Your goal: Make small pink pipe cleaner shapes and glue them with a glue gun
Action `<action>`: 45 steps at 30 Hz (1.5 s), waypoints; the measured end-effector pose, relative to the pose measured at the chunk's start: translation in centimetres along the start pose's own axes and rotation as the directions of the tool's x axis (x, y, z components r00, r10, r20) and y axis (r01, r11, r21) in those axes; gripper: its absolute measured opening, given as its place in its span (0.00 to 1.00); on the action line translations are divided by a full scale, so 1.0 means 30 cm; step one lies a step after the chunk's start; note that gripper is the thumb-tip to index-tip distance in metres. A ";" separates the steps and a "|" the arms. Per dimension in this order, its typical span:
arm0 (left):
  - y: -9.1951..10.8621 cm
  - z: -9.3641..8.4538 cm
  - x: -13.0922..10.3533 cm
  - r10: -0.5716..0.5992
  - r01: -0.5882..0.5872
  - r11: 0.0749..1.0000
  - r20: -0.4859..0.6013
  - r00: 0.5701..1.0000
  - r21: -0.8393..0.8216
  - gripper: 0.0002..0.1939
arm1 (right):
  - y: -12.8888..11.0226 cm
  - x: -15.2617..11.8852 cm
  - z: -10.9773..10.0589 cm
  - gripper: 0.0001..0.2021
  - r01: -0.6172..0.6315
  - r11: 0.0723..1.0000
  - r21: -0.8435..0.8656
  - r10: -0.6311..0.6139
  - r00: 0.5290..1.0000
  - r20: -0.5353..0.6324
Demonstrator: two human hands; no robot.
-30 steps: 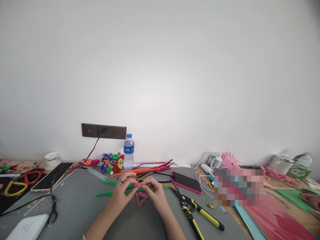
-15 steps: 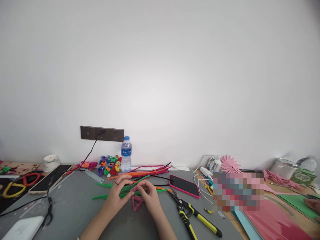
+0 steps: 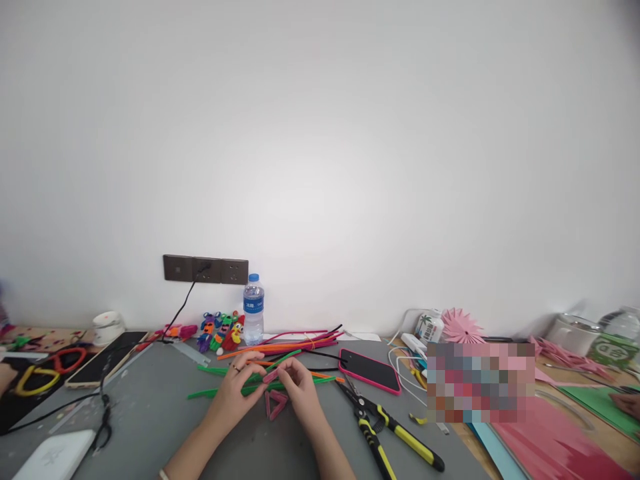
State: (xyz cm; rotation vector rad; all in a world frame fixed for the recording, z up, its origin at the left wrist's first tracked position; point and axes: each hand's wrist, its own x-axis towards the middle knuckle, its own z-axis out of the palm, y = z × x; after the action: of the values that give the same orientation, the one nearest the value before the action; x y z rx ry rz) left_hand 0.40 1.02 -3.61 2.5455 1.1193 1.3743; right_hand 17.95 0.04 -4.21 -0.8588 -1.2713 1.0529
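Observation:
My left hand (image 3: 235, 387) and my right hand (image 3: 299, 387) meet above the grey mat (image 3: 280, 453), fingertips closed on a short pink piece of fuzzy stem (image 3: 271, 377). Just below it, a bent pink pipe cleaner shape (image 3: 280, 404) with slanting sides lies on the mat. Green pipe cleaners (image 3: 203, 393) lie under and around my hands. Behind them is a bundle of orange and magenta pipe cleaners (image 3: 315, 343). To the right rest pliers with yellow and black handles (image 3: 373, 427), their jaws pointing toward the back.
A water bottle (image 3: 253, 313) and small colourful pipe cleaner figures (image 3: 220, 332) stand by the wall. A pink-cased phone (image 3: 370, 371) lies right of my hands. Scissors (image 3: 37, 381) and a power bank (image 3: 55, 457) are at left. Another person's hand (image 3: 627, 402) shows at far right.
The pink piece between my fingertips shows more clearly now and has turned slightly. Another person's hand has come in at the far left edge. The view has shifted slightly.

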 end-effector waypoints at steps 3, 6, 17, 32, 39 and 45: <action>0.006 -0.008 0.006 0.017 -0.017 1.000 -0.003 1.000 -0.003 0.05 | 0.000 -0.001 0.000 0.16 0.004 1.000 0.002 -0.004 1.000 0.012; 0.010 -0.012 0.012 0.023 -0.023 1.000 -0.037 0.999 0.002 0.04 | -0.006 -0.004 0.004 0.18 -0.018 1.000 -0.006 0.018 1.000 -0.001; 0.003 -0.019 0.009 0.034 -0.035 0.998 -0.028 0.999 -0.060 0.04 | -0.059 -0.019 0.007 0.18 -0.055 0.998 0.018 0.055 0.998 -0.004; 0.016 -0.030 0.017 0.022 -0.027 0.996 -0.062 0.998 -0.082 0.05 | -0.064 -0.036 -0.012 0.14 0.005 0.964 -0.264 0.003 1.000 0.029; 0.009 -0.034 0.027 -0.008 -0.001 0.996 -0.105 0.994 -0.084 0.07 | -0.051 -0.043 -0.039 0.04 0.085 0.881 -0.466 -0.029 0.992 0.126; -0.016 -0.027 0.022 -0.100 0.088 0.991 -0.113 0.989 -0.105 0.09 | -0.081 -0.065 -0.010 0.05 0.183 0.739 -0.648 -0.052 0.975 0.216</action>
State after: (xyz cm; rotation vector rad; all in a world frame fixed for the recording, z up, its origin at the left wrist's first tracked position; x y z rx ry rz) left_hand -0.25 1.54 -2.81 2.3391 1.1411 1.5331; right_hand 18.60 -2.56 -2.59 -1.2118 -1.8920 0.5632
